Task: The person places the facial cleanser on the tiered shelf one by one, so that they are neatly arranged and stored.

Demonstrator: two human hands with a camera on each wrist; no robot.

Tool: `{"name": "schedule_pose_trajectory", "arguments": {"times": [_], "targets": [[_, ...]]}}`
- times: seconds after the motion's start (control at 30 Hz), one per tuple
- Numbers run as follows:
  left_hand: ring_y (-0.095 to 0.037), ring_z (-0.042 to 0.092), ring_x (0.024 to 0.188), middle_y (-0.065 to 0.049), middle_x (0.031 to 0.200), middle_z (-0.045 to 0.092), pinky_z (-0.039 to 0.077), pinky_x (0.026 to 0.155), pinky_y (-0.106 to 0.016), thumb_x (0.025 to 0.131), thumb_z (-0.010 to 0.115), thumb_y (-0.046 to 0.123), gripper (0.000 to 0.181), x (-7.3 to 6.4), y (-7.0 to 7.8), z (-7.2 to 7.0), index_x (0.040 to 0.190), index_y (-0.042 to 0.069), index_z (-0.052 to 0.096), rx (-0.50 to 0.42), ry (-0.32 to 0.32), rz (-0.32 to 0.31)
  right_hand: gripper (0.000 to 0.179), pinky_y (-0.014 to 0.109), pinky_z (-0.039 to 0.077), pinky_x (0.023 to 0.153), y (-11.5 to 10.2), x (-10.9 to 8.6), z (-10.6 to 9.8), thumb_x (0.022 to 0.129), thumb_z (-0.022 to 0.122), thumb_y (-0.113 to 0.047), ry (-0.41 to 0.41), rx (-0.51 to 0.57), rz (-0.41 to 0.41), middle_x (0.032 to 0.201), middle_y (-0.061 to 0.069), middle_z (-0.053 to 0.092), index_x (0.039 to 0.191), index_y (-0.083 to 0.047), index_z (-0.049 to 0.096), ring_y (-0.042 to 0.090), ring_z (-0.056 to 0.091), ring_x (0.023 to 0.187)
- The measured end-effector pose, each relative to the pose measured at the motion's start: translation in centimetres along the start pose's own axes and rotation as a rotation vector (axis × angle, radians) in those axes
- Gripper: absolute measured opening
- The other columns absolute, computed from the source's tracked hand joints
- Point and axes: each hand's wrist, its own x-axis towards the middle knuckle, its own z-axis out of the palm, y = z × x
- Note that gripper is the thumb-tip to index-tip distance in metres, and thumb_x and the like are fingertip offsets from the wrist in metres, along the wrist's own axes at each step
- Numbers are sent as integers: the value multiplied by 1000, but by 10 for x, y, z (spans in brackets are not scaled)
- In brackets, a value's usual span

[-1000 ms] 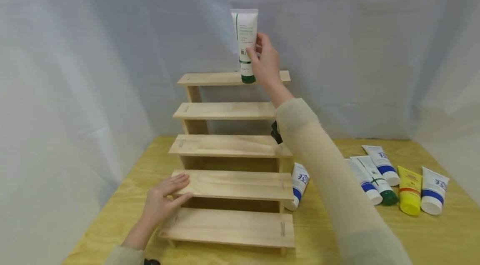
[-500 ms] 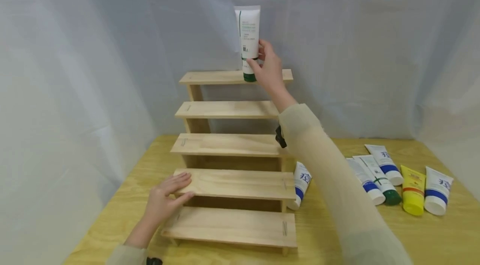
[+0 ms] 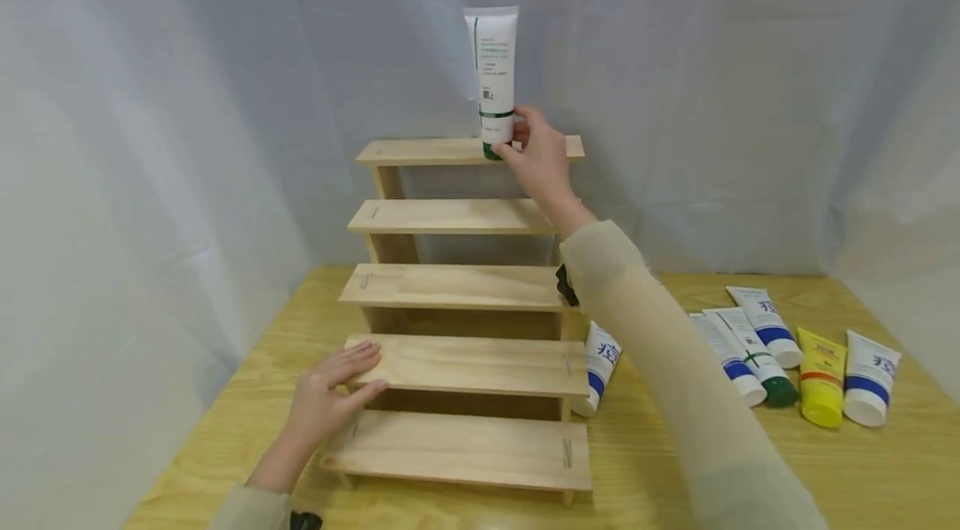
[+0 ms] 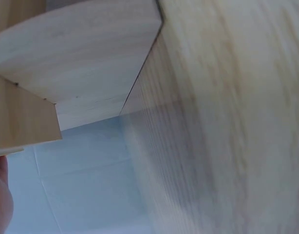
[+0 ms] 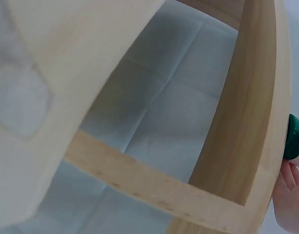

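At top shelf [image 3: 420, 150] — right hand [image 3: 543, 162] grips tube [image 3: 496, 63] (upright).

Above the top shelf [image 3: 420, 151], I can pass left of the upright tube [image 3: 497, 63]; my right sleeve [image 3: 660, 355] bars the way between rack [image 3: 465, 367] and loose tubes [image 3: 822, 384].

A wooden table [image 3: 862, 480] carries a five-step stand [image 3: 465, 287]; white tubes [image 3: 872, 376] and a yellow tube [image 3: 822, 380] lie to its right.

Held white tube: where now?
In the head view, the held white tube is upright at the top shelf, just right of the shelf's centre, lower end in the right hand. Right wrist view: green cap at the right edge.
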Motion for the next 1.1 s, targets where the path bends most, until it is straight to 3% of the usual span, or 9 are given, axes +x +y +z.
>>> {"name": "schedule_pose_trajectory", "arguments": {"times": [0.13, 0.27, 0.43, 0.67, 1.1], "targets": [[-9, 55, 101, -15, 99, 64, 32, 99, -22, 64, 78, 20, 34, 0, 0, 0, 90, 0, 68, 7, 6, 9, 51, 20, 49, 76, -2, 0, 2, 81, 66, -21, -36, -55, 65, 111, 6, 59, 125, -9, 43, 12, 57, 95], [-7, 54, 102, -14, 99, 64, 32, 99, -21, 62, 78, 18, 35, -1, -1, 0, 91, 0, 68, 10, -2, 1, 56, 24, 48, 74, -4, 2, 7, 81, 63, -34, -53, -210, 115, 110, -2, 60, 130, -18, 41, 8, 57, 93], [-7, 54, 101, -14, 99, 64, 32, 99, -21, 62, 79, 15, 35, -2, -1, -1, 92, 0, 68, -3, 14, 3, 57, 26, 47, 68, -7, 4, 13, 82, 58, -42, -51, -357, 105, 106, -7, 63, 132, -23, 40, 7, 58, 88], [-3, 53, 102, -15, 98, 64, 31, 100, -20, 67, 76, 27, 35, -4, -3, -3, 90, 2, 68, -3, 28, 5, 54, 27, 46, 66, -11, 4, 20, 82, 56, -44, -38, -426, 87, 102, -8, 64, 130, -24, 44, 8, 59, 85], [-6, 54, 101, -14, 98, 64, 33, 99, -21, 67, 75, 27, 35, -4, -2, -2, 90, 1, 68, -11, 28, 14, 47, 27, 44, 66, -10, 5, 23, 81, 55, -47, -3, -490, 102, 97, -6, 65, 123, -24, 53, 11, 58, 81]]}}
